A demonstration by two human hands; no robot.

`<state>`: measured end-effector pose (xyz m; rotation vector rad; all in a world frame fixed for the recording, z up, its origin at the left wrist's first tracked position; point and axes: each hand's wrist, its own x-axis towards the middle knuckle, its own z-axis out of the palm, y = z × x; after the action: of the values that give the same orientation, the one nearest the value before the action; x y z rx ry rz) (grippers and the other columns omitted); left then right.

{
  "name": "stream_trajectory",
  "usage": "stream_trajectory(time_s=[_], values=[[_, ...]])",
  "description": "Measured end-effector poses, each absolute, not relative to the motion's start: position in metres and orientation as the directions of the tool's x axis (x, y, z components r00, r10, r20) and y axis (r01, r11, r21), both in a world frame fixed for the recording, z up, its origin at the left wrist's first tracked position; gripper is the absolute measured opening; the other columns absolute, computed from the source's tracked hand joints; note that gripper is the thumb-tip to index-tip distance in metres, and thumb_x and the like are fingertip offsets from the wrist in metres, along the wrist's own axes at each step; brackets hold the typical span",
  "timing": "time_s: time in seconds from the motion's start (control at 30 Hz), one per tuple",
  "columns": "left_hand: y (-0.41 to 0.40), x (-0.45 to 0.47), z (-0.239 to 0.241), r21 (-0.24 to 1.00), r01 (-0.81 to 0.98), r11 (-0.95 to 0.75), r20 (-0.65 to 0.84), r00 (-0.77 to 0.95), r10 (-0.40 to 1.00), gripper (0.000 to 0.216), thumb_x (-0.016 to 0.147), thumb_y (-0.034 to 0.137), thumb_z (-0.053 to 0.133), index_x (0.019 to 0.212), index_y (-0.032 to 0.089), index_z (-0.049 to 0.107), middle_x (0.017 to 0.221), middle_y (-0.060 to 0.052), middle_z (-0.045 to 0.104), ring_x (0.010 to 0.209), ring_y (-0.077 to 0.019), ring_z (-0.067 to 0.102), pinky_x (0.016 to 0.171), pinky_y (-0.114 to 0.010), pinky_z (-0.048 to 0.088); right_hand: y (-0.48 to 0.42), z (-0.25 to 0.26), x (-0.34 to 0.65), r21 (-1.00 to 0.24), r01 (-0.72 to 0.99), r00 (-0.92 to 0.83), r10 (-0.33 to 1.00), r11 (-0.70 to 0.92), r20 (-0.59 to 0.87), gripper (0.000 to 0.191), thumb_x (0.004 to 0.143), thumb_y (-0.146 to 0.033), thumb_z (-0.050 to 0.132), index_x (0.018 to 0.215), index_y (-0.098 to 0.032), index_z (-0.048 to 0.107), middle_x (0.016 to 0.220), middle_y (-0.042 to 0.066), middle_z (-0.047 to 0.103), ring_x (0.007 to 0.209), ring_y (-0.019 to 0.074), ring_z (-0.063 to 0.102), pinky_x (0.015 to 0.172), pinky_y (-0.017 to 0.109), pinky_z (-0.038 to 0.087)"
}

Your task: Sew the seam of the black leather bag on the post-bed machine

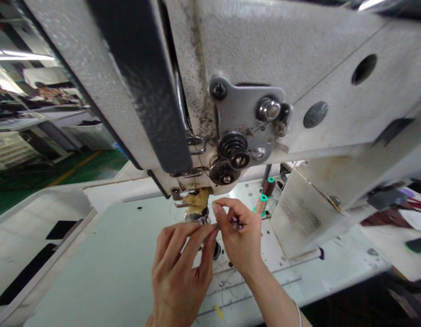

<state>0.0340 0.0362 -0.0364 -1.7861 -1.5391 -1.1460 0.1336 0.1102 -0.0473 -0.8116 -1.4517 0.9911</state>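
Under the head of a large industrial sewing machine (299,50), both my hands meet by the metal presser parts (196,217). My left hand (183,268) has its thumb and fingertips pinched together just in front of these parts. Whatever lies between those fingertips is too small to make out. My right hand (243,238) is closed, thumb against index finger, close to the left fingertips. A small shiny purple-silver thing (235,222) shows in its curled fingers; its kind is unclear. Tan, fluffy material (197,200) hangs around the needle bar above the hands.
A dark brown thread spool (268,186) and a beige thread spool (261,205) stand behind my right hand. The pale machine table (108,259) carries a ruler scale and a yellow scrap (219,311). The machine's arm and tension plate (244,109) hang low overhead.
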Motion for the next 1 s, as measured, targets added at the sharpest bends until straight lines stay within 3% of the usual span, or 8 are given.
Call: stream_trajectory(time_s=[1.0], values=[[0.0363, 0.0334, -0.0352, 0.14, 0.96, -0.241, 0.849, 0.009, 0.528, 0.026, 0.075, 0.002, 0.075, 0.095, 0.017, 0.068, 0.089, -0.004, 0.068, 0.082, -0.0161, 0.059, 0.079, -0.033, 0.05, 0.1104, -0.0457, 0.1351, -0.899, -0.028, -0.153, 0.887, 0.437, 0.436, 0.013, 0.09, -0.027, 0.064, 0.089, -0.018, 0.074, 0.053, -0.008, 0.039, 0.047, 0.0069, 0.035, 0.046, 0.02, 0.03]])
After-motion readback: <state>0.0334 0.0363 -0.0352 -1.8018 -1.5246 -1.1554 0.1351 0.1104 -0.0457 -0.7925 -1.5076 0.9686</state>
